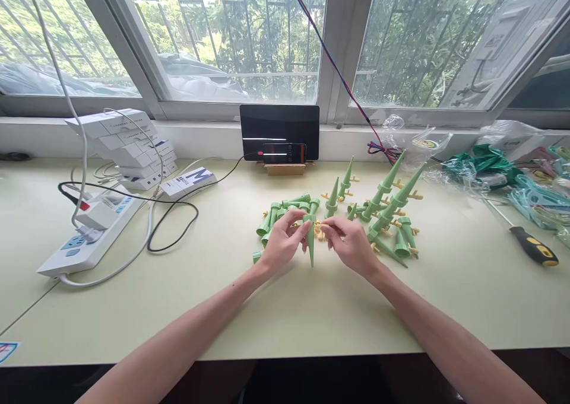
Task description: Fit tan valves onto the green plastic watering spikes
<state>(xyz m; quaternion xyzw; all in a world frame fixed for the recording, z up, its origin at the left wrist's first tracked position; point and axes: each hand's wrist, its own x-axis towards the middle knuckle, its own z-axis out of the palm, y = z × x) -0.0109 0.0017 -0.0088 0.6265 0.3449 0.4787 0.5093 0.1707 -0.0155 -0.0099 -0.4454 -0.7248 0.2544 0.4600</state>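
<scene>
My left hand (287, 238) pinches a green plant watering spike (312, 244) by its wide upper end, the point hanging down. Close by on the right, my right hand (350, 241) has its thumb and forefinger closed on a small yellow valve (323, 226) at the spike's side. Whether the valve is seated in the spike I cannot tell. Behind my left hand lies a heap of green spike pieces (276, 213) without visible valves. Beyond my right hand stand and lie several spikes with yellow valves (392, 205), some stacked into one another.
A black tablet (279, 125) leans at the window wall with a phone (285, 153) before it. On the left are a power strip (89, 238), cables and stacked white boxes (129, 146). A screwdriver (533, 247) and plastic bags (485, 164) lie on the right.
</scene>
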